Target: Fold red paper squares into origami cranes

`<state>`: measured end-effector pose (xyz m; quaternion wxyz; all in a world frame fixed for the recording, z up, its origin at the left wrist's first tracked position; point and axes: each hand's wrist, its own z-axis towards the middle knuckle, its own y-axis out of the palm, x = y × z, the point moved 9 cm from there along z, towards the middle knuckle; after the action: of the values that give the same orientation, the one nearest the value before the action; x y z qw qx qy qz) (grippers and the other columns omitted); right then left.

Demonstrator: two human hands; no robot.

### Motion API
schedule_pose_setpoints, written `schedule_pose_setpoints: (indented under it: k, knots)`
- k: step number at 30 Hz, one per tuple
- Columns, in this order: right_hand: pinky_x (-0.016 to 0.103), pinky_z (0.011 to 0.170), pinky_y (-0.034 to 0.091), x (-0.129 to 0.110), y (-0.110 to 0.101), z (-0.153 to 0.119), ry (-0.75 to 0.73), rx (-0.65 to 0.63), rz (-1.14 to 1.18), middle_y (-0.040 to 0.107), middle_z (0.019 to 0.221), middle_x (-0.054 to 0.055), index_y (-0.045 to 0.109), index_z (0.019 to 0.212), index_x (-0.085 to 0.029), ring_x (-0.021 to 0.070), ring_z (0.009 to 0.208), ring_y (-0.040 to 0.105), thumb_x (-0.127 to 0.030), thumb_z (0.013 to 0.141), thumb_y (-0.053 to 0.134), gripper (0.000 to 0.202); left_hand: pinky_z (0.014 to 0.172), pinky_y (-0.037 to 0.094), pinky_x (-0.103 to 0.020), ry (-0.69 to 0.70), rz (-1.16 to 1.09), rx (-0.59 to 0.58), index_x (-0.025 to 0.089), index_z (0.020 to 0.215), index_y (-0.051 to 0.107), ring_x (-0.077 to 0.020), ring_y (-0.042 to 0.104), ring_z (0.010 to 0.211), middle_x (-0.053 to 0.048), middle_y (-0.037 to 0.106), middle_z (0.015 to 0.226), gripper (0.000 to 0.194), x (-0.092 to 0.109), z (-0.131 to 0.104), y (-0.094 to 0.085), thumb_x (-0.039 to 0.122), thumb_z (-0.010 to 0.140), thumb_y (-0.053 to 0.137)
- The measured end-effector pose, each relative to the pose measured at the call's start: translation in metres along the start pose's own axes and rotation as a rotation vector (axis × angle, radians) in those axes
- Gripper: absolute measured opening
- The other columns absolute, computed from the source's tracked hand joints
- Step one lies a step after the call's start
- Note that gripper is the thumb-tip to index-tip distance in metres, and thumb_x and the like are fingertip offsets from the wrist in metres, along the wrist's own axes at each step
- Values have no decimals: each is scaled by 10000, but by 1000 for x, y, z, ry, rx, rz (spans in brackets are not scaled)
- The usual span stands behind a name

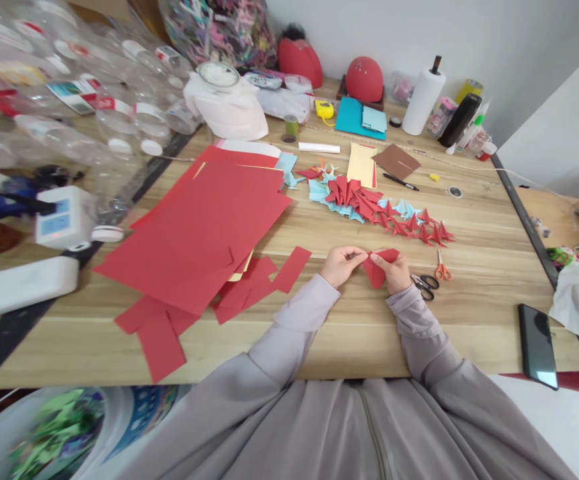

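Observation:
Between my two hands, over the near middle of the table, is a folded piece of red paper (378,276). My left hand (342,264) pinches its left corner between thumb and fingertips. Gripping its right side is my right hand (395,272), with the thumb lying on top of the fold. Just right of that hand lie black-handled scissors (428,285) and small orange-handled scissors (442,269). Beyond the hands, folded red paper pieces (352,195) and light blue ones (319,191) sit in a long cluster. Cut red paper strips (292,269) are left of my left hand.
Large red sheets (199,227) cover the table's left part. Clear plastic bottles (119,120) crowd the far left. A phone (538,345) lies near the right edge. Farther back are brown paper (396,163), a black pen (401,181), a yellow tape measure (324,109) and a paper roll (424,101).

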<state>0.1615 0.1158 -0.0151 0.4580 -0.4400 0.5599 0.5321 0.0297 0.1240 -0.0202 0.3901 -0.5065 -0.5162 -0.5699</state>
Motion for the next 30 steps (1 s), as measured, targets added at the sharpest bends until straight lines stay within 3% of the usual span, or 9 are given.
schedule_pose_setpoints:
  k: [6, 10, 17, 23, 30]
  knots:
    - [304, 645, 506, 9, -12, 2, 63, 85, 55, 675, 671, -2, 671, 667, -188, 147, 626, 605, -386, 551, 792, 260, 663, 507, -306, -77, -132, -66, 116, 781, 696, -153, 623, 622, -55, 685, 656, 376, -10, 1, 7, 458, 625, 710]
    - [299, 672, 503, 10, -14, 3, 63, 103, 57, 678, 675, -6, 669, 673, -188, 141, 640, 607, -374, 550, 795, 256, 677, 510, -303, -129, -232, -29, 122, 745, 676, -148, 627, 628, -47, 676, 654, 365, -14, 1, 5, 453, 602, 733]
    - [286, 657, 498, 7, -9, 1, 40, 72, 36, 674, 680, -2, 674, 645, -186, 135, 641, 602, -359, 561, 790, 225, 590, 442, -240, -5, 4, -2, 140, 635, 636, -99, 531, 547, 13, 615, 576, 252, -1, 0, 1, 366, 595, 740]
    - [288, 655, 493, 5, -7, 1, 20, 37, -1, 672, 680, 2, 681, 652, -185, 139, 646, 596, -365, 587, 773, 213, 576, 438, -244, 5, 35, -20, 145, 632, 641, -117, 546, 556, -5, 627, 574, 242, 3, -1, 1, 371, 606, 725]
    - [282, 664, 488, 0, 1, 0, -3, -22, -59, 673, 684, 2, 692, 662, -188, 136, 652, 592, -358, 593, 768, 199, 573, 445, -254, 57, 108, 40, 155, 644, 675, -131, 553, 574, -23, 666, 624, 239, 6, -1, -2, 390, 614, 705]
